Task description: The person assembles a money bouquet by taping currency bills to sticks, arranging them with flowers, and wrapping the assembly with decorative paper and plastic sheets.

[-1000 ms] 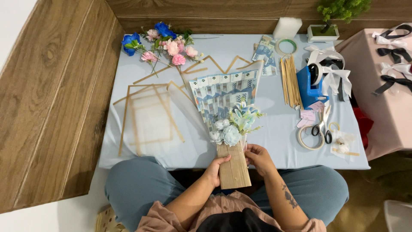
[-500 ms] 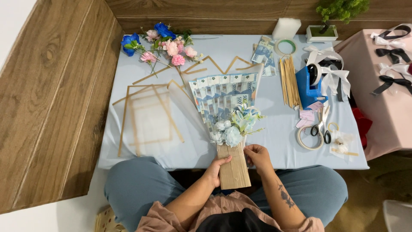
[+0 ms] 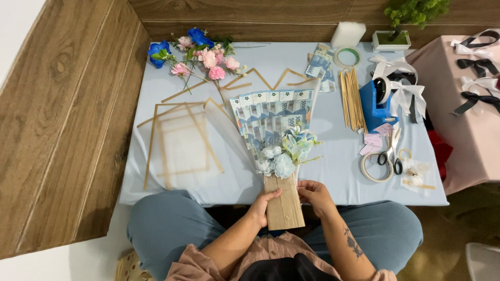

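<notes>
A bouquet lies on the low pale-blue table (image 3: 333, 171): a fan of banknotes (image 3: 271, 117) with pale blue artificial flowers (image 3: 284, 156) in front, on a brown paper handle (image 3: 284, 205). My left hand (image 3: 264, 204) grips the left side of the handle. On the handle's right edge, near its top, rests my right hand (image 3: 313, 196), fingers curled on the paper. The handle sticks out over the table's front edge toward my lap.
Clear wrapping sheets with gold borders (image 3: 179, 143) lie to the left. Pink and blue flowers (image 3: 200, 52) sit at the back. Wooden sticks (image 3: 351, 99), a blue tape dispenser (image 3: 380, 101), white ribbons (image 3: 401, 86), scissors (image 3: 393, 153) and a tape roll (image 3: 372, 169) are on the right.
My right hand has slid slightly down and right along the handle's edge. The bouquet and my left hand have barely moved.
</notes>
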